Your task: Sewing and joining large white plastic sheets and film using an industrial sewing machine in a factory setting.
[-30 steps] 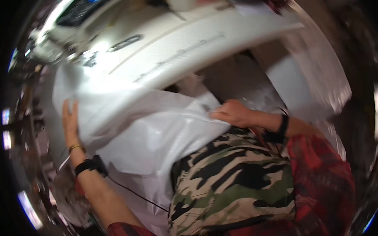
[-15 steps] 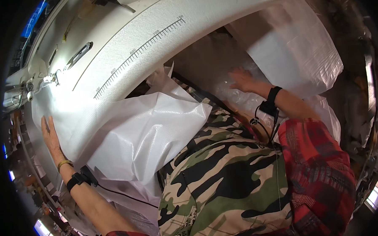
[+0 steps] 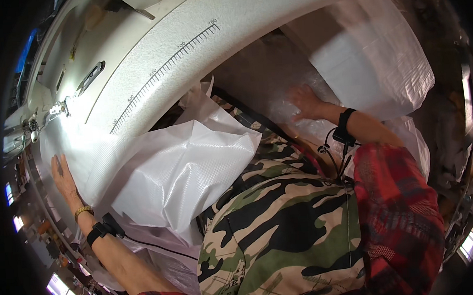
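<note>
My left hand (image 3: 65, 178) lies flat at the left edge of a white woven plastic sheet (image 3: 169, 177), fingers stretched out. The sheet runs over the curved machine table and hangs in folds across my lap. Over to the right, my right hand (image 3: 307, 103) is low beside the table edge, touching crinkled clear plastic (image 3: 320, 127); its fingers are slightly blurred but look spread, with nothing visible in them. Just beyond that hand, a stack of white plastic sheets (image 3: 370, 62) slopes down.
A white sewing machine table (image 3: 231, 16) with a printed ruler scale (image 3: 164, 71) arches across the top. At its left a small lamp (image 3: 59, 109) shines brightly beside machine parts. A camouflage apron (image 3: 287, 224) covers my front. Thin cables run from both wrist bands.
The view has shifted a little, so the table and ruler sit further left. My right hand has moved slightly to the right; my left hand still rests on the sheet.
</note>
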The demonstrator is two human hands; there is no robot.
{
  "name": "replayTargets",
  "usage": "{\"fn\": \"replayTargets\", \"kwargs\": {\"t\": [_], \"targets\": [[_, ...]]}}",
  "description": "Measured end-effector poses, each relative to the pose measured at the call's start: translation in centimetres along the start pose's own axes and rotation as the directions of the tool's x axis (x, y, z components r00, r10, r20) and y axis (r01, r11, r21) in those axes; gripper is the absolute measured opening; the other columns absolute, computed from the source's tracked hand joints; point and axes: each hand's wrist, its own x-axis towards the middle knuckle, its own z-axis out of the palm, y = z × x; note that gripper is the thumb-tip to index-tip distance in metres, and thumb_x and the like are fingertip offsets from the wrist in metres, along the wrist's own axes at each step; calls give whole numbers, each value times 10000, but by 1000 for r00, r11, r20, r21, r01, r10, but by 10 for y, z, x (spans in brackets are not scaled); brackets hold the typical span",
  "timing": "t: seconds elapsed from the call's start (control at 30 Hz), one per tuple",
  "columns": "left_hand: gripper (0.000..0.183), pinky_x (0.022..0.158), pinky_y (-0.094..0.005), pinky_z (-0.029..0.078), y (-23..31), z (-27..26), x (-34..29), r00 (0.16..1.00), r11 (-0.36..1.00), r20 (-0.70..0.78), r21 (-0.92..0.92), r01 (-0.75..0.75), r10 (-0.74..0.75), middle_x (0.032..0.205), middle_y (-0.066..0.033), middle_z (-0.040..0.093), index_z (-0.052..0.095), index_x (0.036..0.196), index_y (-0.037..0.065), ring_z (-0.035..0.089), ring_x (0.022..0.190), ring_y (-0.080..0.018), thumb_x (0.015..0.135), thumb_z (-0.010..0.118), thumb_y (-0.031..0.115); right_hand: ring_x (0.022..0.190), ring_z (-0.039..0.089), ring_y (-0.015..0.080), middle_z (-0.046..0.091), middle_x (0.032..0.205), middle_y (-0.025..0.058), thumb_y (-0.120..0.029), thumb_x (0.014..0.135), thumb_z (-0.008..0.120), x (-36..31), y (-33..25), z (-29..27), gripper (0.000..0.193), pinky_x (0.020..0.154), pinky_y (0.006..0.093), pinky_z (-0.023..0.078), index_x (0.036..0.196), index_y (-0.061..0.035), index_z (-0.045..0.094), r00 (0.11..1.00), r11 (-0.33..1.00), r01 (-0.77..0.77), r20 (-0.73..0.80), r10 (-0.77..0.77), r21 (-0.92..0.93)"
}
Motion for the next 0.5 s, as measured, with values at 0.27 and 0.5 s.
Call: {"fn": "replayTargets", "kwargs": {"t": [0.27, 0.5], "targets": [[527, 1102, -374, 351, 0, -5, -13, 994, 997, -83, -21, 72, -73, 1365, -171, 568, 573, 1321, 8, 528, 1261, -319, 987, 528, 413, 941, 632, 303, 676, 843, 99, -255, 896, 586, 42, -8, -73, 183, 891, 473, 445, 921, -81, 635, 835, 896, -395, 486, 259, 201], [441, 1013, -392, 448, 22, -37, -32, 938, 981, -301, 142, -133, 171, 1223, -148, 667, 642, 1226, -13, 623, 1141, -285, 1012, 516, 353, 636, 630, 142, 649, 720, 55, -244, 996, 531, 92, -8, -233, 223, 599, 273, 510, 908, -46, 586, 862, 339, -381, 199, 466, 860]]}}
